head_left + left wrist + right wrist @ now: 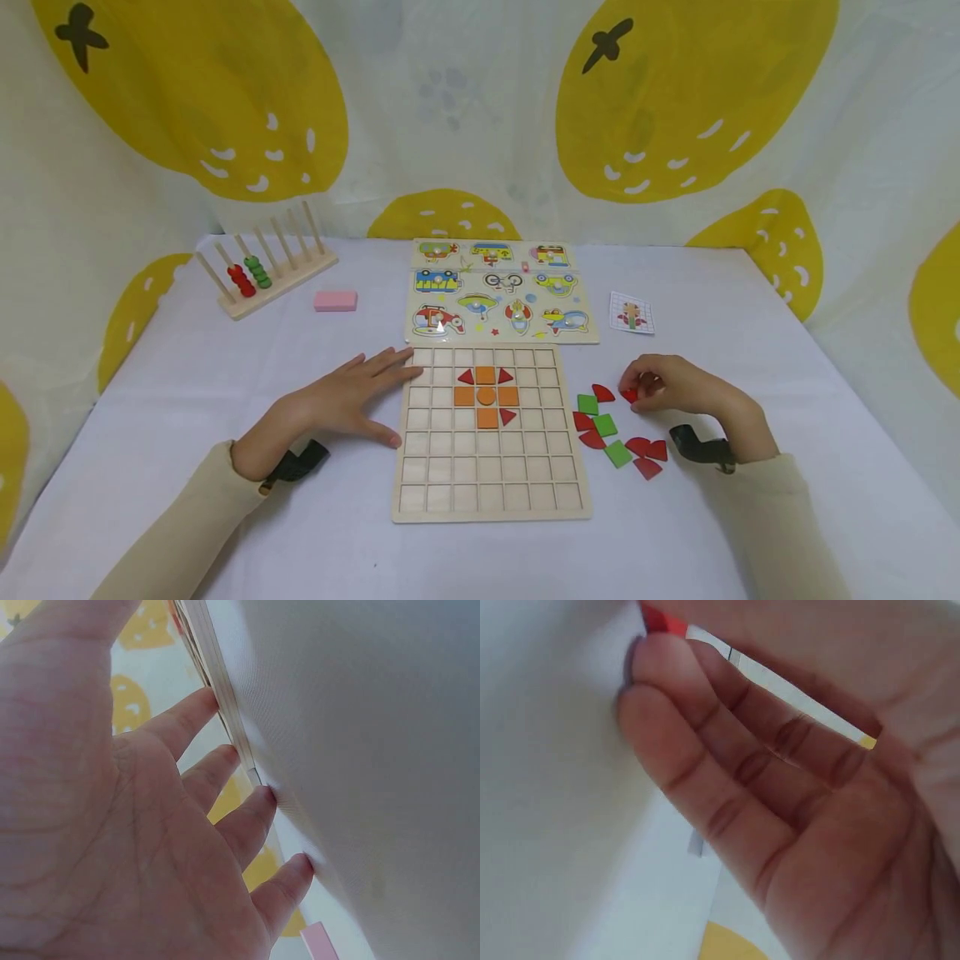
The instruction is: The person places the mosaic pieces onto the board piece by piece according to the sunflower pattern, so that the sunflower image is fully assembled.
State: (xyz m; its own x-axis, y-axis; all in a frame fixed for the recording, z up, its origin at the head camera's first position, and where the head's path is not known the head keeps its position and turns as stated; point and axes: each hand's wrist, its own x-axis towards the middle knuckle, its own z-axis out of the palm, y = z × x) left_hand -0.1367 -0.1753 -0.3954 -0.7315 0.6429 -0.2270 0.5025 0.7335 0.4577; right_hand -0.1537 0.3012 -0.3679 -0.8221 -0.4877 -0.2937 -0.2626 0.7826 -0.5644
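Note:
My left hand (pixel 347 395) lies with spread fingers at the left edge of a wooden grid board (pixel 491 475); in the left wrist view its fingertips (pixel 202 701) touch the board's side. On the grid, orange squares (pixel 485 418) surround an orange disc (pixel 486 396), with red triangles (pixel 507 416) at three corners. To the right of the board, my right hand (pixel 667 385) pinches a red piece (pixel 629 395) between thumb and fingers, close over the table. Most of that piece is hidden by the fingers. Nearby lie loose red quarter-round pieces (pixel 592 439) and green squares (pixel 618 454).
Behind the grid board lies a vehicle puzzle board (pixel 465 335). A small pattern card (pixel 632 313) is at its right. Back left stand a pink block (pixel 335 301) and a wooden peg rack (pixel 281 287) with red and green beads. A patterned cloth (pixel 465 125) hangs behind.

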